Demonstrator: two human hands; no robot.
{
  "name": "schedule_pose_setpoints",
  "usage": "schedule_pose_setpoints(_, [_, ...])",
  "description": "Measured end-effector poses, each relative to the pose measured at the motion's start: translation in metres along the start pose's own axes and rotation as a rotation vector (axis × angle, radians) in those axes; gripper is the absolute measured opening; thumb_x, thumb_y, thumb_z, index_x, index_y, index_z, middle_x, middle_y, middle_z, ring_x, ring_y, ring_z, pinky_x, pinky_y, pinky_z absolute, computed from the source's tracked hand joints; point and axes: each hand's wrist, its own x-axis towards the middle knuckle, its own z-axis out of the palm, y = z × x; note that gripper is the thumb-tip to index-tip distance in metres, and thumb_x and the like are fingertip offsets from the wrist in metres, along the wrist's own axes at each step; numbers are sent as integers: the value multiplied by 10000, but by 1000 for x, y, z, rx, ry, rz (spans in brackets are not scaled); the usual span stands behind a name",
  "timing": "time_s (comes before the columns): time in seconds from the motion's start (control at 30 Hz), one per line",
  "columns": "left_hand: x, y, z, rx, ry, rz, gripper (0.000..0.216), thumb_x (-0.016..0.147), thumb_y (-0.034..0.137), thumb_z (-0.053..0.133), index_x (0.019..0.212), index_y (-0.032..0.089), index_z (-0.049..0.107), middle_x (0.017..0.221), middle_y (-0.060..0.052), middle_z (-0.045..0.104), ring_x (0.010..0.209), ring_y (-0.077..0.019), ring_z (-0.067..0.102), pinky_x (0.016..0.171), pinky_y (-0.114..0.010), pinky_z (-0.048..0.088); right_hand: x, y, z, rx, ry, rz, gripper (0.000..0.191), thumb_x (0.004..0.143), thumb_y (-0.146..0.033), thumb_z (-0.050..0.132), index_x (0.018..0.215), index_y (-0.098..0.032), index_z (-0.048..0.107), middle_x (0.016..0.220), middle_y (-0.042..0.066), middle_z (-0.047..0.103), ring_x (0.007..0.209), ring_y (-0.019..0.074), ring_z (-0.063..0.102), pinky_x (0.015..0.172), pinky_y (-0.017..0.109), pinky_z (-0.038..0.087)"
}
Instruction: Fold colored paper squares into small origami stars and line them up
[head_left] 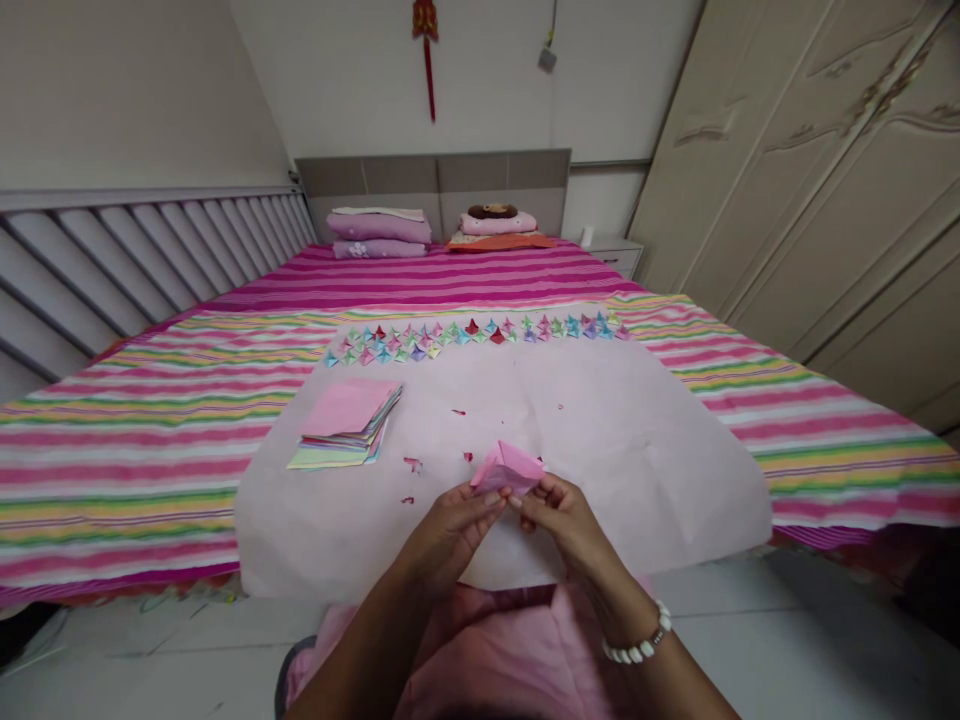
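Observation:
Both hands pinch a partly folded piece of pink paper (508,466) just above a large sheet of white paper (615,450) spread on the bed. My left hand (454,525) grips its lower left edge with thumb and fingertips. My right hand (561,515), with a white bead bracelet at the wrist, grips the lower right edge. A stack of coloured square papers (347,423), pink on top, lies to the left of the hands. A row of several small folded paper pieces (480,334) in mixed colours lines the far edge of the white sheet.
The bed has a pink, green and yellow striped cover (135,420). Small red paper scraps (412,464) dot the white sheet. Pillows (379,232) lie at the headboard. A slatted rail (112,260) runs along the left, a wardrobe (825,170) stands right, and grey floor (750,600) lies below.

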Motion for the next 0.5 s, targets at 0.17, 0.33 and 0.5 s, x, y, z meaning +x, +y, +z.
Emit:
schedule_pose_setpoints(0.17, [2,-1,1,131,63,13,209,633,200,776,809,103,718,752,-50,694,773,-128,615,827,-253,447,2,3,-2,15,-9,15,279,593,-352,802,651,-161,607,488,-44,561,432,82,461,467,213,344])
schedule_pose_setpoints(0.33, [4,-3,-5,461,233,94,234,594,303,789,674,112,681,516,35,552,521,-75,459,544,-207,357,1,2,1,8,17,20,310,578,-360,811,592,-168,569,463,-63,511,408,69,430,439,201,317])
schedule_pose_setpoints(0.5, [3,-4,-6,552,220,172,254,639,346,742,746,122,686,636,9,609,607,-111,496,600,-230,378,-1,3,3,-22,-47,46,295,589,-396,796,629,-157,627,455,-51,513,407,77,429,443,213,316])
